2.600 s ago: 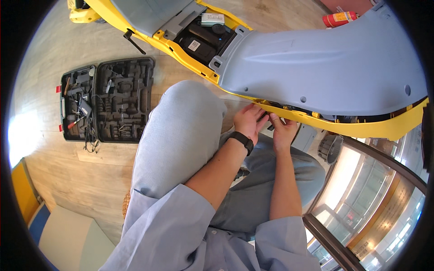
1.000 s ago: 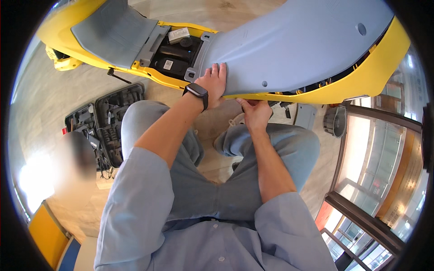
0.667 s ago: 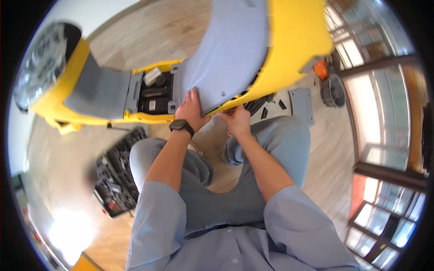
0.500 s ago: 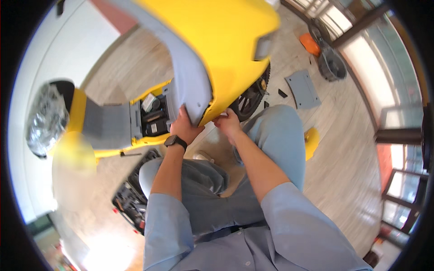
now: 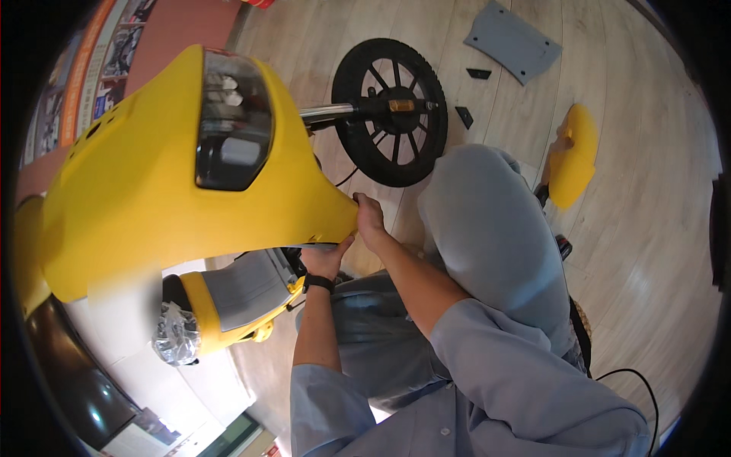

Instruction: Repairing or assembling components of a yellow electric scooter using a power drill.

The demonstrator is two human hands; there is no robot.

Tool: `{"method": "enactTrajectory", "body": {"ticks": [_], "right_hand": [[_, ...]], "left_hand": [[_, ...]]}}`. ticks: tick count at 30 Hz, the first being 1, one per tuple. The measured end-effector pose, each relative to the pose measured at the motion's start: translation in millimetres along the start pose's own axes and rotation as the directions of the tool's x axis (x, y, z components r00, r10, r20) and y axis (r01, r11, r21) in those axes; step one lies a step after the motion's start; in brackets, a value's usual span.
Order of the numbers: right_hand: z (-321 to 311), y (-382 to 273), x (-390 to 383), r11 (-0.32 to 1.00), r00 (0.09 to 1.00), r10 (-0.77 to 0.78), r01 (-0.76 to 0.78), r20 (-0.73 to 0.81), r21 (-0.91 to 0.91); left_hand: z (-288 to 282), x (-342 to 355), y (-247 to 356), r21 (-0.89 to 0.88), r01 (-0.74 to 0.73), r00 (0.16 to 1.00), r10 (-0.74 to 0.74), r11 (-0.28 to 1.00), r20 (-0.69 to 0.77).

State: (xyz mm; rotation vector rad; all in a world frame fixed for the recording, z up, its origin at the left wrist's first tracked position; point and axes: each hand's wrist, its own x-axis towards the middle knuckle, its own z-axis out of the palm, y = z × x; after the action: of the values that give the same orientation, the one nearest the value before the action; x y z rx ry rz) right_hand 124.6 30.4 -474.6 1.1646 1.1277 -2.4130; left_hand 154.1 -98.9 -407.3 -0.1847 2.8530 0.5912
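The yellow front panel (image 5: 251,221) of a scooter fills the left of the view, with a dark, clear-covered headlight (image 5: 234,122) set in it. At the panel's tapered lower corner, my right hand (image 5: 370,221) grips the edge with fingers wrapped round it. My left hand (image 5: 324,261), with a black watch (image 5: 318,283) on the wrist, holds the same corner from underneath, its thumb pointing up toward my right hand. Its other fingertips are partly hidden behind the panel. Just beyond my right hand, the black spoked front wheel (image 5: 397,114) stands turned out on its fork (image 5: 329,112).
A grey cover plate (image 5: 513,42) and two small black pieces (image 5: 478,74) lie on the wood floor at the far right. Right of my knee is a yellow part (image 5: 572,158). The grey scooter seat (image 5: 247,288), its rear wrapped in clear plastic (image 5: 177,335), is lower left.
The view has swung round toward the scooter's front, so the headlight and whole wheel now show. Both hands still hold the panel's lower corner. The open toolbox has left the view.
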Motion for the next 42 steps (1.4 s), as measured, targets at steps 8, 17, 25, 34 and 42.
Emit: {"method": "enactTrajectory", "body": {"ticks": [8, 17, 25, 34, 42], "right_hand": [[6, 6, 11, 0.998, 0.996, -0.057, 0.054, -0.069, -0.042], [9, -3, -13, 0.884, 0.981, 0.188, -0.153, -0.037, 0.441], [24, 5, -22, 0.908, 0.884, 0.231, -0.046, -0.406, 0.416], [12, 31, -24, 0.907, 0.904, 0.211, -0.039, -0.372, 0.420], [5, 23, -14, 0.927, 0.923, 0.246, -0.135, -0.295, 0.350]], "left_hand": [[3, 3, -1, -0.213, 0.026, 0.998, -0.014, 0.977, 0.058], [-18, 6, 14, 0.064, -0.058, 0.944, 0.034, 0.996, 0.327], [-10, -7, -22, -0.164, 0.178, 0.876, -0.080, 0.970, 0.475], [-23, -15, -50, -0.086, 0.338, 0.831, -0.255, 0.937, 0.495], [-28, -29, -52, -0.088, 0.401, 0.816, -0.313, 0.912, 0.485]]}}
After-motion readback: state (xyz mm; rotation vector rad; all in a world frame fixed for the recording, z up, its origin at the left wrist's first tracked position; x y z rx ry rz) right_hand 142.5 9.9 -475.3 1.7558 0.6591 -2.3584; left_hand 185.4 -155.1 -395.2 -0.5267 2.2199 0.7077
